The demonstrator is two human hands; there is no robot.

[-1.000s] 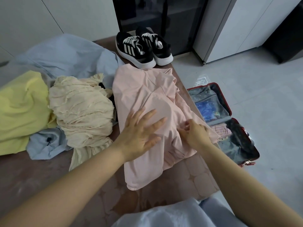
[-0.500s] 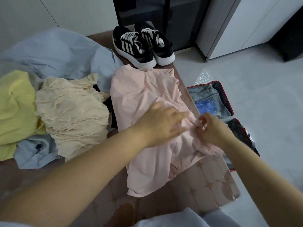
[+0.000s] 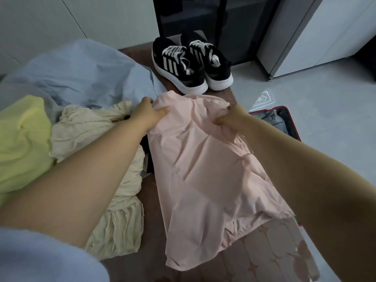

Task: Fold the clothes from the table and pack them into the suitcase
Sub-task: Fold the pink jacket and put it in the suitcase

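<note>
the pink shirt [image 3: 203, 159] lies lengthwise down the middle of the table [image 3: 264, 257], its far end raised a little and its near hem spread over the patterned top. the left hand [image 3: 146, 117] pinches the far left corner, thumb on top and fingers curled under the cloth. the right hand [image 3: 230, 121] is clamped on a bunch of fabric at the far right corner. the shirt's right edge runs close along the table's right edge, and the lower right corner sits just at that edge.

on the left, the shirt's edge is just beside a crumpled cream garment [image 3: 91, 139], with a dark strip of something between them that is too shadowed to tell. further left lies a yellow garment [image 3: 22, 143], and behind both a pale blue garment [image 3: 81, 76]. a pair of black shoes [image 3: 189, 64] with white soles stands at the far end, just beyond the shirt's raised edge.

bare tabletop shows near the hem. the open suitcase [image 3: 273, 121] lies on the pale floor [image 3: 315, 94] to the right, mostly hidden by the right forearm.
</note>
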